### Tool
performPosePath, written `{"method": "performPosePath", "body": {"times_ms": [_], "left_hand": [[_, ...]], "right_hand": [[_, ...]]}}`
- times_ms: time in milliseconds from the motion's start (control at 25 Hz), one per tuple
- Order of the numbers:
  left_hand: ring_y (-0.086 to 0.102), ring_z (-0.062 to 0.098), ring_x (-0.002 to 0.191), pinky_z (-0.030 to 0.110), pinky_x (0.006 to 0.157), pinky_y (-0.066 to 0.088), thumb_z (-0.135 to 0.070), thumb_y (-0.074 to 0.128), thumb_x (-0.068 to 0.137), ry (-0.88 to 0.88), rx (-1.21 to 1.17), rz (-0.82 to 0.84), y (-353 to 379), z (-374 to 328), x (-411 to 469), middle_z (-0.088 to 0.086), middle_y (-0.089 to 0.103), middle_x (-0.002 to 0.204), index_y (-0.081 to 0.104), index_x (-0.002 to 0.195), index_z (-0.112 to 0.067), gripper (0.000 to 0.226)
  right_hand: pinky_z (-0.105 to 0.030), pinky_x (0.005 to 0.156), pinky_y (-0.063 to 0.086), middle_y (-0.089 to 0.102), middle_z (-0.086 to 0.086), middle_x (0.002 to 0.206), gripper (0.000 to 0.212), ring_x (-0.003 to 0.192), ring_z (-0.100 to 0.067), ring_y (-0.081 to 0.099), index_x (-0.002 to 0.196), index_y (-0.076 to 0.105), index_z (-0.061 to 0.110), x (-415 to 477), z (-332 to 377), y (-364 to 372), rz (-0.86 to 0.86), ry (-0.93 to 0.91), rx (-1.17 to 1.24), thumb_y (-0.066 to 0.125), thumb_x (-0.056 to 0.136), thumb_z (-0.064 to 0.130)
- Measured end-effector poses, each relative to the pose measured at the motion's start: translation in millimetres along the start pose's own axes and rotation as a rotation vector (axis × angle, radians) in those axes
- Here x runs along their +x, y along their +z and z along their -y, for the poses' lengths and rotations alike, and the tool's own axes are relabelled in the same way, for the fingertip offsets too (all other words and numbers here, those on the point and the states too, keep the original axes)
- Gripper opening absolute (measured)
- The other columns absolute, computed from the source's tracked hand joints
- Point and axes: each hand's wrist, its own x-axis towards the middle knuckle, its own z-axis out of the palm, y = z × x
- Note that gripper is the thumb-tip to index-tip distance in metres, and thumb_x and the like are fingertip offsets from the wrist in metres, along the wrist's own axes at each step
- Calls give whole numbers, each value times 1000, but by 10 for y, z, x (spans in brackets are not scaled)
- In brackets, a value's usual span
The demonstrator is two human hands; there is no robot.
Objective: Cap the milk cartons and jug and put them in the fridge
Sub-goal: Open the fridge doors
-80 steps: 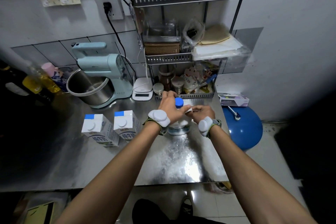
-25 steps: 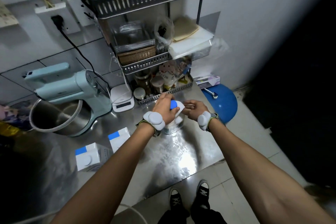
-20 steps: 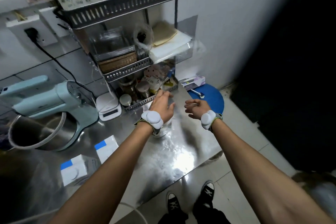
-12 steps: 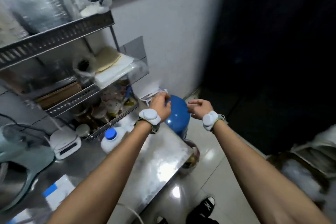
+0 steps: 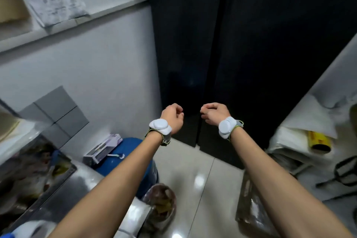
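Before dark two-door fridge (image 5: 260, 54): two hands raised side by side, left hand (image 5: 172, 117) and right hand (image 5: 212, 114), both loosely curled, nothing held.

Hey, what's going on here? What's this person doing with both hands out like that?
A person faces a dark fridge with both doors shut. The left hand and right hand are raised in front of it, fingers loosely curled, holding nothing. They look about to pull a door open.
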Motion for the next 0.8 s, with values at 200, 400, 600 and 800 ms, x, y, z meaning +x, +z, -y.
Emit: {"method": "performPosePath", "body": {"times_ms": [200, 400, 600, 800], "left_hand": [[65, 17, 91, 26, 79, 51, -18, 56, 93, 57, -39, 56, 362, -495, 546, 3, 69, 102, 63, 111, -13, 19], [65, 15, 91, 20, 74, 46, -17, 56, 93, 122, -82, 116, 648, -897, 1392, 3, 69, 103, 61, 112, -13, 19], [65, 17, 96, 21, 77, 46, -18, 56, 94, 142, -111, 138, 773, -1156, 2218, 2, 67, 103, 58, 119, -12, 26], [62, 22, 109, 33, 93, 51, -25, 61, 91, 169, -78, 123, 902, -1416, 3101, 5, 63, 122, 49, 135, -17, 46]], "right_hand": [[-28, 69, 60, 77, 1, 94, 21, 82, -12, 76, 101, 69, 20, 334, 257, -653, -89, -35, -5, 74, 84, 31], [-29, 74, 60, 76, 1, 96, 24, 85, -13, 75, 103, 68, 18, 900, 610, -1152, -176, -32, 11, 74, 85, 32], [-29, 75, 58, 77, 1, 99, 23, 87, -14, 75, 102, 68, 18, 1499, 1021, -1382, -233, -43, 11, 72, 87, 35], [-31, 78, 57, 76, 3, 98, 20, 87, -14, 75, 93, 66, 19, 2022, 1395, -1472, -276, -56, 3, 69, 89, 39]]}}
